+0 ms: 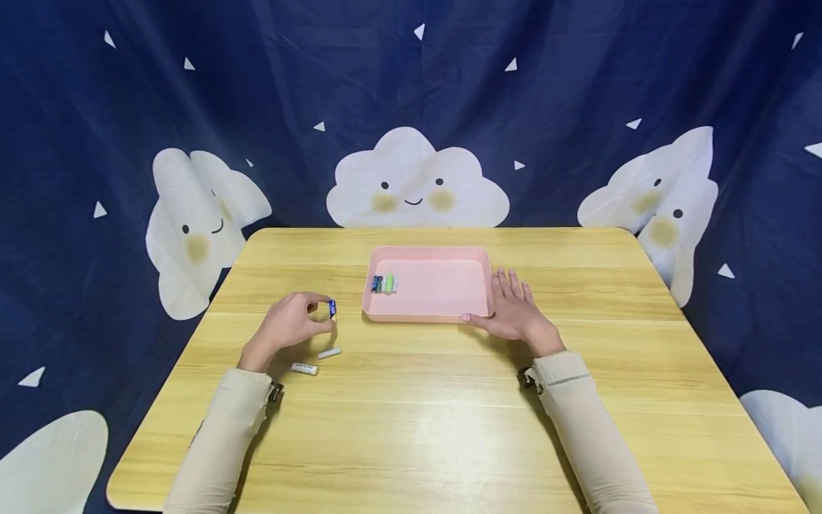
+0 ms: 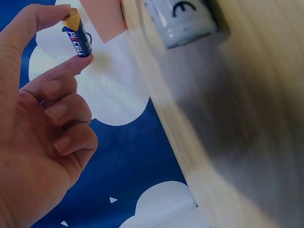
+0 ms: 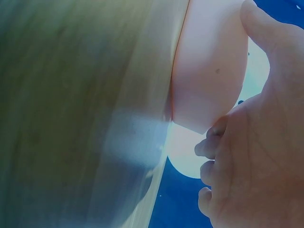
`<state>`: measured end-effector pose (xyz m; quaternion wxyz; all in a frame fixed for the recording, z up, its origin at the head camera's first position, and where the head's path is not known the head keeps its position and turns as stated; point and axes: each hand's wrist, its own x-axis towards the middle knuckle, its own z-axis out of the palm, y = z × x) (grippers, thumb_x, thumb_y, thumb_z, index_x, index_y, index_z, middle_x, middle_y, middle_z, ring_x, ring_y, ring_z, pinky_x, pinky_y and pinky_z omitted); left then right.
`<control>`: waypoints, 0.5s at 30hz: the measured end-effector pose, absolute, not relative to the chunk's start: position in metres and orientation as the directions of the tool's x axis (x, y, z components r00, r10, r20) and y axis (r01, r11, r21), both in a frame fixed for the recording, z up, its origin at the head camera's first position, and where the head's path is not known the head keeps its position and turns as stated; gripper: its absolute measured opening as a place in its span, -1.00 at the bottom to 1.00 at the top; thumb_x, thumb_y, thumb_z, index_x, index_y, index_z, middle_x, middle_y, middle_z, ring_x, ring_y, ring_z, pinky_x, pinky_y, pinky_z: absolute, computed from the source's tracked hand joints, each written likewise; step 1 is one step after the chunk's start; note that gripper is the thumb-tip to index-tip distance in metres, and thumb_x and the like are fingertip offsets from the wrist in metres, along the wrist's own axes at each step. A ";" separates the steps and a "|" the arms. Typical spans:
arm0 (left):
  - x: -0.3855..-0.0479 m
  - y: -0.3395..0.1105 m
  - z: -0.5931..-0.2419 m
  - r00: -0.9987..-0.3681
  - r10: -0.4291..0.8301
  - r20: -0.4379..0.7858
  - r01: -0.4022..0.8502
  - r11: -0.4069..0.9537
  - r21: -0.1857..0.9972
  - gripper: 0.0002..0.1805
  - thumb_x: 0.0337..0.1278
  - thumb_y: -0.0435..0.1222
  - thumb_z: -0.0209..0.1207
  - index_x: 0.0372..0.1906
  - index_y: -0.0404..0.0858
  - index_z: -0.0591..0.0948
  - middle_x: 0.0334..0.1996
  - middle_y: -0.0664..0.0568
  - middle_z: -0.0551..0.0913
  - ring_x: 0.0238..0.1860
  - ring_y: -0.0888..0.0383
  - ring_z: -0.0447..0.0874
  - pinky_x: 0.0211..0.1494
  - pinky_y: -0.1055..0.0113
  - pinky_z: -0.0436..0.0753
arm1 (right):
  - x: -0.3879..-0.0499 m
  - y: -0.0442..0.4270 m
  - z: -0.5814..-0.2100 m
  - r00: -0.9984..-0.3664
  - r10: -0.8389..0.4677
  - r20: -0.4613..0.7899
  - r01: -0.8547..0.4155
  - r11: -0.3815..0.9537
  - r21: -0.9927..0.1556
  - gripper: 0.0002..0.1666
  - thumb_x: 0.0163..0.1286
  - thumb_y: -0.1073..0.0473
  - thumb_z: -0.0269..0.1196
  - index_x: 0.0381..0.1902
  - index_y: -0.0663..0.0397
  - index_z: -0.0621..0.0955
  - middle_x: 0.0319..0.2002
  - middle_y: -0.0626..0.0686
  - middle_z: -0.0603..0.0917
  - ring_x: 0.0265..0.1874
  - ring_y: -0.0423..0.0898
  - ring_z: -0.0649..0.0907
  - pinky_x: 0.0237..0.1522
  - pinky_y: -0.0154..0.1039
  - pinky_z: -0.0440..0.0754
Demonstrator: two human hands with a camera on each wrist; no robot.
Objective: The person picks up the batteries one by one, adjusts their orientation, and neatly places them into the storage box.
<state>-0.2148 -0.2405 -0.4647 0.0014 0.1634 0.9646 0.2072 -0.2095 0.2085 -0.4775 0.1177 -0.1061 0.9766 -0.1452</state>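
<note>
Surface [image 1: 417,400]: wood-grained, before blue curtain [image 1: 449,78].
Left hand [image 1: 292,321]: pinching blue-and-yellow battery [image 2: 80,38] between fingers.
Right hand [image 1: 514,315]: touching pink tray [image 1: 443,285], fingers outstretched.
Tray batteries [image 1: 388,284]: lined up at left end.

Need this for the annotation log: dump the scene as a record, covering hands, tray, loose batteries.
left hand: pinches blue-and-yellow PKCELL battery, thumb at yellow end
right hand: thumb at near rim, fingers by right wall of pink tray
in tray: row of batteries, left side
loose on table: slim white battery, thicker white battery
</note>
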 end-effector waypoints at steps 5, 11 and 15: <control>-0.219 -0.240 -0.464 -0.946 0.317 0.075 0.316 0.837 0.447 -0.41 0.03 0.00 0.45 0.17 -0.17 0.73 -0.56 0.11 0.42 -0.56 0.19 0.26 -0.46 0.30 0.25 | -0.210 0.208 -0.477 -0.950 -0.241 -0.198 -0.174 0.936 -0.305 0.44 0.35 -0.63 0.00 0.64 0.37 -0.23 0.67 0.33 -0.27 0.67 0.31 -0.25 0.63 0.27 -0.30; -0.224 -0.238 -0.462 -0.942 0.326 0.082 0.320 0.793 0.518 -0.41 0.08 0.01 0.46 0.20 -0.17 0.71 -0.63 0.14 0.30 -0.58 0.20 0.17 -0.45 0.32 0.23 | -0.210 0.209 -0.477 -0.948 -0.242 -0.205 -0.172 0.936 -0.307 0.43 0.36 -0.62 -0.01 0.64 0.36 -0.25 0.67 0.33 -0.28 0.67 0.30 -0.27 0.63 0.26 -0.31; -0.228 -0.235 -0.460 -0.937 0.335 0.100 0.328 0.744 0.582 -0.42 0.08 -0.01 0.48 0.18 -0.18 0.72 -0.65 0.14 0.26 -0.59 0.20 0.13 -0.45 0.32 0.22 | -0.210 0.209 -0.478 -0.948 -0.243 -0.205 -0.173 0.935 -0.311 0.43 0.36 -0.62 0.00 0.64 0.36 -0.25 0.67 0.33 -0.29 0.67 0.30 -0.27 0.64 0.26 -0.31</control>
